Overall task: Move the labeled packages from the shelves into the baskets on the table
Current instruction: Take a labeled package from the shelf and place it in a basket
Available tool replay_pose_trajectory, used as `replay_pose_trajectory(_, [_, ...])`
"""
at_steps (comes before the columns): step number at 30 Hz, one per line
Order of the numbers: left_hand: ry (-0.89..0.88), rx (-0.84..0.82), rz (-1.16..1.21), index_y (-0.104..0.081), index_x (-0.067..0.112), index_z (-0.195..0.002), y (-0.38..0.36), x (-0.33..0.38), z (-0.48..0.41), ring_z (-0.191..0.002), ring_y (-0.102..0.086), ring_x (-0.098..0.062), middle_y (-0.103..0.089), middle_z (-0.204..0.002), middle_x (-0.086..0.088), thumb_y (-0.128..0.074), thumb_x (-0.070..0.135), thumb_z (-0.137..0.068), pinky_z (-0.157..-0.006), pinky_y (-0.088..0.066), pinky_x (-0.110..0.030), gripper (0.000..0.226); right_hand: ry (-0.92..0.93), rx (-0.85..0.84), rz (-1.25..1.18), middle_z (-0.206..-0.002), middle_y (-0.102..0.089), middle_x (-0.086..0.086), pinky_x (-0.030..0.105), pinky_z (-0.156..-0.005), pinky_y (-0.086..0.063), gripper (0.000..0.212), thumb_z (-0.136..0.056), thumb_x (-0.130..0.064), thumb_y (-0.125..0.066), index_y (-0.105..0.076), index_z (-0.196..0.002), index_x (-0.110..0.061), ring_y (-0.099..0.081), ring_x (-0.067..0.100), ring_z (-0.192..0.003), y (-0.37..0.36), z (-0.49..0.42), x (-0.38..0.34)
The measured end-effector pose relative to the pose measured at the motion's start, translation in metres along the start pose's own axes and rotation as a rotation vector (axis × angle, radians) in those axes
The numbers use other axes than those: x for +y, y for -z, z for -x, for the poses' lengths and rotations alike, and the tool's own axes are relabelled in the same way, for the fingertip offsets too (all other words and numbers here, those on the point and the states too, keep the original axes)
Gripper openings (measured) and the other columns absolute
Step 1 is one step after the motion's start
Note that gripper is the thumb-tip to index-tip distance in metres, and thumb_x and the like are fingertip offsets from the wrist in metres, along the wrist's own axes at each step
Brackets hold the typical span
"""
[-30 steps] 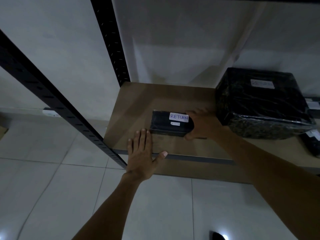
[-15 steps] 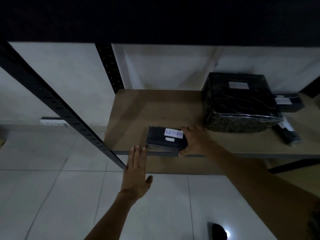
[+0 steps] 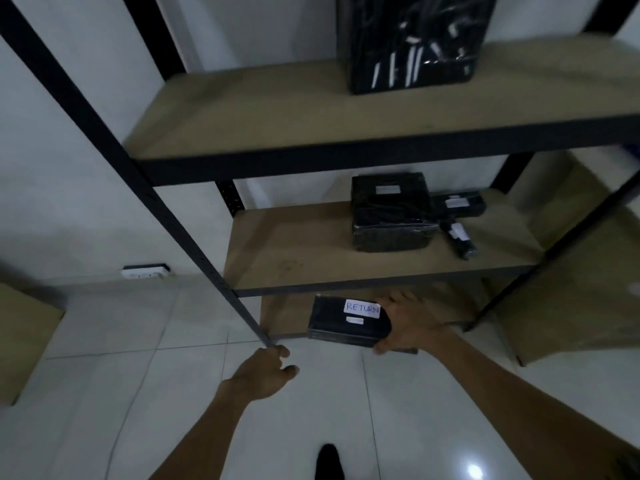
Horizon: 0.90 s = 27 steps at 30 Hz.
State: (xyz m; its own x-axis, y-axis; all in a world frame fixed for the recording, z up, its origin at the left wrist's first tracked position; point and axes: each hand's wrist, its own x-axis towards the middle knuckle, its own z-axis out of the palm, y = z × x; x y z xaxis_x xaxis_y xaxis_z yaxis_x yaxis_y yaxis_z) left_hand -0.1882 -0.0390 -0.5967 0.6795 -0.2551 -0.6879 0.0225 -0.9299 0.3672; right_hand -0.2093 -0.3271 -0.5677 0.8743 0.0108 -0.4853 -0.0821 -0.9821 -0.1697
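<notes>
My right hand (image 3: 407, 323) grips the right end of a small flat black package (image 3: 341, 323) with a white label reading RETURN; the package hangs in the air in front of the shelf's front edge. My left hand (image 3: 265, 374) hovers lower left, fingers loosely curled and holding nothing. On the middle shelf (image 3: 311, 268) sit a big black wrapped package (image 3: 391, 216) and two small black labeled packages (image 3: 459, 204) (image 3: 460, 237). Another large black wrapped package (image 3: 412, 39) stands on the upper shelf (image 3: 259, 109). No basket is in view.
A black metal shelf post (image 3: 166, 216) slants across the view down to my left hand. A white power strip (image 3: 145, 271) lies by the wall on the tiled floor. A cardboard piece (image 3: 20, 337) shows at far left. A dark foot (image 3: 329, 462) is below.
My right hand has lifted the RETURN package off the shelf and pulled it out in front. The left hand left the shelf edge and curled loosely. The view pulled back, showing more shelves.
</notes>
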Motion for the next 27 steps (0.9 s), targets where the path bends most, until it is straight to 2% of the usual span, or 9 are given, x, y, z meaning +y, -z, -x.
replay_pose_trajectory(4, [-0.018, 0.044, 0.032, -0.044, 0.018, -0.138, -0.027, 0.043, 0.066, -0.117, -0.052, -0.015, -0.051, -0.135, -0.007, -0.058, 0.047, -0.091, -0.091, -0.037, -0.018, 0.057, -0.011, 0.061, 0.017, -0.14, -0.042, 0.002, 0.04, -0.107, -0.033, 0.101, -0.06, -0.069, -0.071, -0.032, -0.142, -0.025, -0.037, 0.024, -0.129, 0.007, 0.086, 0.03])
replay_pose_trajectory(8, [-0.056, -0.01, 0.028, -0.043, 0.016, -0.138, -0.065, 0.091, 0.123, -0.105, -0.05, -0.01, -0.053, -0.126, -0.004, -0.059, 0.045, -0.091, -0.087, -0.036, -0.016, 0.057, -0.039, 0.096, 0.024, -0.136, -0.042, 0.003, 0.04, -0.104, -0.032, 0.1, -0.061, -0.069, -0.071, -0.033, -0.142, -0.023, -0.037, 0.024, -0.128, 0.013, 0.171, 0.065])
replay_pose_trajectory(11, [-0.09, -0.062, -0.013, -0.043, 0.018, -0.138, -0.088, 0.127, 0.154, -0.106, -0.05, -0.01, -0.051, -0.12, 0.001, -0.059, 0.049, -0.09, -0.089, -0.037, -0.016, 0.059, -0.061, 0.128, 0.043, -0.135, -0.043, 0.004, 0.041, -0.105, -0.032, 0.097, -0.064, -0.067, -0.071, -0.034, -0.143, -0.022, -0.037, 0.024, -0.127, 0.017, 0.23, 0.093])
replay_pose_trajectory(14, [-0.142, -0.051, -0.051, -0.046, 0.016, -0.137, -0.104, 0.162, 0.177, -0.106, -0.054, -0.013, -0.054, -0.12, -0.001, -0.061, 0.048, -0.089, -0.092, -0.041, -0.019, 0.06, -0.112, 0.154, 0.049, -0.134, -0.043, 0.004, 0.042, -0.106, -0.032, 0.098, -0.064, -0.066, -0.071, -0.033, -0.143, -0.023, -0.037, 0.025, -0.127, 0.022, 0.28, 0.116])
replay_pose_trajectory(16, [-0.191, -0.031, -0.086, -0.048, 0.013, -0.136, -0.112, 0.186, 0.19, -0.104, -0.055, -0.014, -0.056, -0.118, -0.003, -0.062, 0.046, -0.089, -0.089, -0.042, -0.021, 0.059, -0.147, 0.181, 0.034, -0.133, -0.044, 0.004, 0.041, -0.106, -0.033, 0.097, -0.064, -0.066, -0.071, -0.033, -0.143, -0.023, -0.038, 0.024, -0.126, 0.022, 0.311, 0.131])
replay_pose_trajectory(20, [-0.297, -0.02, -0.175, -0.048, 0.01, -0.138, -0.13, 0.228, 0.22, -0.101, -0.048, -0.011, -0.055, -0.131, -0.006, -0.058, 0.042, -0.093, -0.086, -0.035, -0.019, 0.056, -0.206, 0.242, 0.003, -0.132, -0.046, 0.002, 0.039, -0.102, -0.036, 0.095, -0.064, -0.065, -0.072, -0.034, -0.141, -0.024, -0.041, 0.023, -0.123, 0.014, 0.37, 0.156])
replay_pose_trajectory(24, [-0.358, -0.053, -0.183, -0.045, 0.011, -0.14, -0.155, 0.259, 0.239, -0.115, -0.052, -0.015, -0.052, -0.138, -0.007, -0.058, 0.041, -0.093, -0.088, -0.035, -0.018, 0.057, -0.268, 0.269, 0.009, -0.133, -0.046, 0.002, 0.04, -0.103, -0.035, 0.095, -0.065, -0.065, -0.072, -0.034, -0.141, -0.024, -0.041, 0.023, -0.123, 0.004, 0.422, 0.184])
replay_pose_trajectory(27, [-0.391, -0.092, -0.201, -0.044, 0.012, -0.14, -0.178, 0.284, 0.247, -0.108, -0.05, -0.012, -0.052, -0.138, -0.007, -0.059, 0.039, -0.093, -0.089, -0.036, -0.018, 0.057, -0.319, 0.284, 0.011, -0.134, -0.045, 0.003, 0.04, -0.102, -0.035, 0.095, -0.064, -0.065, -0.071, -0.034, -0.141, -0.024, -0.04, 0.023, -0.124, -0.003, 0.456, 0.212])
